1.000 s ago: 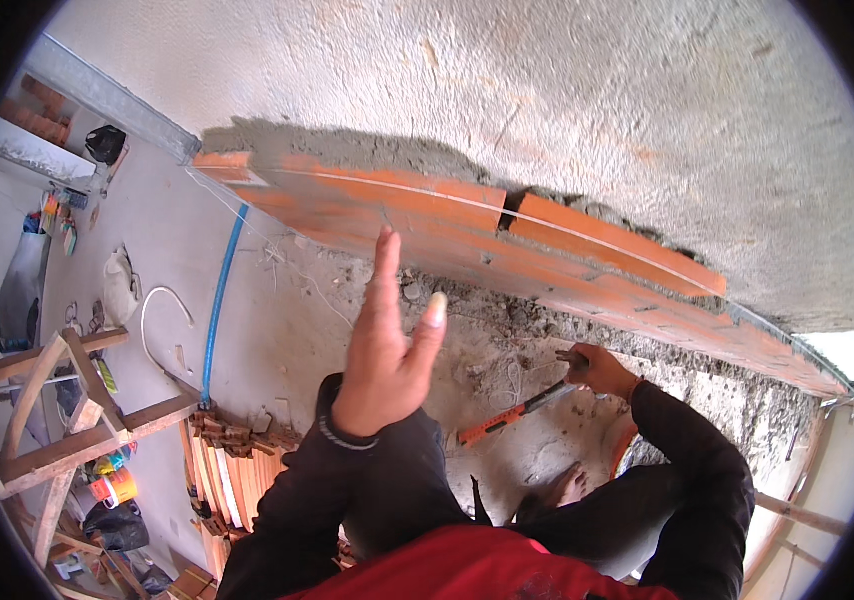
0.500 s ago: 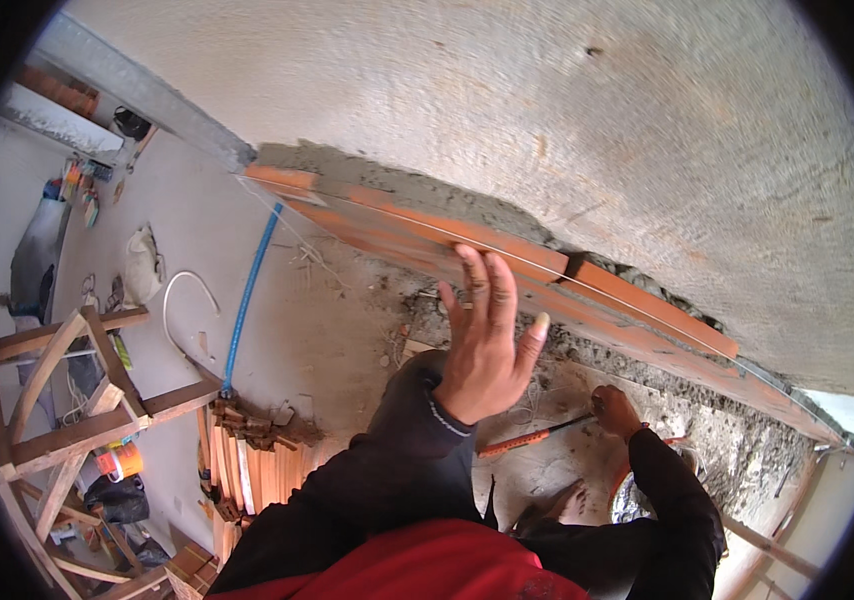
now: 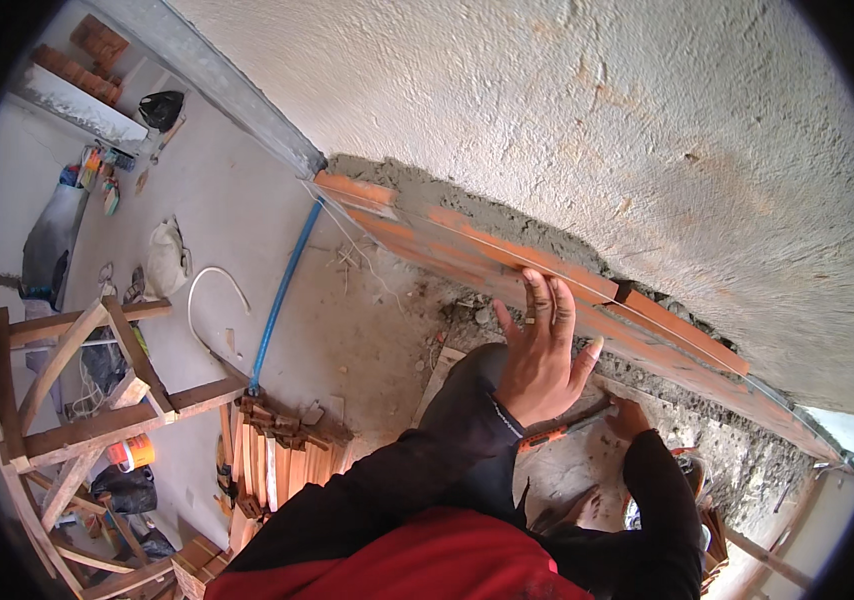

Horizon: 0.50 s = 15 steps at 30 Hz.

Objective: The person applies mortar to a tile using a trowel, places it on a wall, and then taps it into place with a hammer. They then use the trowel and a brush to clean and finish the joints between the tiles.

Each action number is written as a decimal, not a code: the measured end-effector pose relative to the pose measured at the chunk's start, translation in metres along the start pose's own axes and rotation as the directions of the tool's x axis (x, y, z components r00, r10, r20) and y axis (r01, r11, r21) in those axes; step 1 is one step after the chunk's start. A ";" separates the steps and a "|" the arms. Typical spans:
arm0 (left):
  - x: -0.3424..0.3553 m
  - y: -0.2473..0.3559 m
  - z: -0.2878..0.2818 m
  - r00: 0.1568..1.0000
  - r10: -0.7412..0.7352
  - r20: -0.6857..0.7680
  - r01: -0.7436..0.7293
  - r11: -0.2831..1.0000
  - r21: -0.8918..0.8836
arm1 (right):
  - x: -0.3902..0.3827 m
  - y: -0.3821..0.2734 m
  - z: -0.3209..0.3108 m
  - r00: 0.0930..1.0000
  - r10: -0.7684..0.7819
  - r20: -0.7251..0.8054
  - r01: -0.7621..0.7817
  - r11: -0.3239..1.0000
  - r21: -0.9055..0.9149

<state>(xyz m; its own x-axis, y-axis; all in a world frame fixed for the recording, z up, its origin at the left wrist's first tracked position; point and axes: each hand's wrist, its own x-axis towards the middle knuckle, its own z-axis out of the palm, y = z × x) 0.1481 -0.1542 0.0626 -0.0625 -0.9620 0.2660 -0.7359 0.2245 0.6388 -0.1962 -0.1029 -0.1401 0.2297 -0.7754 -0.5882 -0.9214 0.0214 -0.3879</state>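
Note:
My left hand (image 3: 545,362) has its fingers spread and their tips against the face of the upper course of orange bricks (image 3: 517,255), just below a taut string line (image 3: 487,243). Farther down, by the foot of the brickwork, my right hand (image 3: 630,419) has curled fingers at the dark end of a long tool with an orange handle (image 3: 543,437). The fingers appear closed on that end; the tool's exact kind is unclear. Grey mortar (image 3: 477,200) fills the space between the bricks and the rough wall. A dark gap separates two bricks in the top course.
A wooden frame (image 3: 97,430) stands at the left. Near my left arm are stacked bricks (image 3: 277,455) and a blue pipe (image 3: 287,290). A white hose (image 3: 209,272), a pale sack (image 3: 165,258) and an orange container (image 3: 131,453) lie beyond. Rubble lines the wall's foot.
The view has shifted, so the wall sits farther right. My right hand has come closer to the orange-handled tool and meets its dark end. My left hand stays at the bricks.

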 end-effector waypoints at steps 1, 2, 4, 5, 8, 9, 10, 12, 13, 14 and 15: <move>0.001 0.000 0.001 1.000 0.008 0.002 -0.008 1.000 -0.010 | -0.007 -0.001 -0.013 0.995 0.052 0.091 -0.054 0.998 0.018; 0.001 0.001 0.001 1.000 0.007 -0.023 -0.008 1.000 -0.030 | -0.021 -0.008 -0.030 0.996 0.002 0.091 -0.008 0.998 0.065; -0.001 0.001 -0.001 0.997 0.003 -0.073 -0.008 0.998 -0.067 | -0.057 -0.028 -0.074 0.991 -0.101 0.083 0.087 0.983 0.159; -0.006 -0.005 -0.005 0.991 -0.005 -0.131 -0.014 0.990 -0.144 | -0.077 -0.055 -0.102 0.993 -0.090 0.071 0.075 0.978 0.192; -0.008 -0.023 -0.031 0.938 -0.133 -0.320 -0.042 0.873 -0.486 | -0.144 -0.101 -0.171 0.996 0.085 -0.022 -0.077 0.967 0.242; -0.006 -0.032 -0.039 0.870 -0.376 -0.321 0.125 0.795 -0.593 | -0.164 -0.099 -0.183 0.989 0.055 -0.135 -0.017 0.964 0.264; 0.007 -0.050 -0.050 0.734 -0.541 -0.410 0.054 0.649 -0.759 | -0.183 -0.118 -0.197 0.970 0.146 -0.192 -0.074 0.938 0.339; 0.030 -0.097 -0.089 0.555 -0.690 -0.465 0.168 0.640 -0.749 | -0.213 -0.126 -0.205 0.911 0.226 -0.344 -0.056 0.896 0.440; 0.044 -0.112 -0.107 0.546 -0.714 -0.438 0.175 0.609 -0.774 | -0.227 -0.119 -0.199 0.870 0.284 -0.404 -0.040 0.856 0.516; 0.055 -0.120 -0.120 0.537 -0.736 -0.413 0.182 0.579 -0.795 | -0.238 -0.112 -0.192 0.860 0.277 -0.429 -0.022 0.860 0.510; 0.060 -0.121 -0.125 0.561 -0.716 -0.414 0.196 0.602 -0.774 | -0.246 -0.104 -0.185 0.851 0.268 -0.452 -0.003 0.863 0.505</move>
<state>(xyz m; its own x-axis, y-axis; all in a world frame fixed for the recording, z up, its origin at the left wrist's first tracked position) 0.3177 -0.2201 0.0914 0.7715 -0.6362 -0.0092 0.0671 0.0670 0.9955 -0.2152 -0.0308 0.1761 -0.1928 -0.9393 -0.2838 -0.6376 0.3398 -0.6914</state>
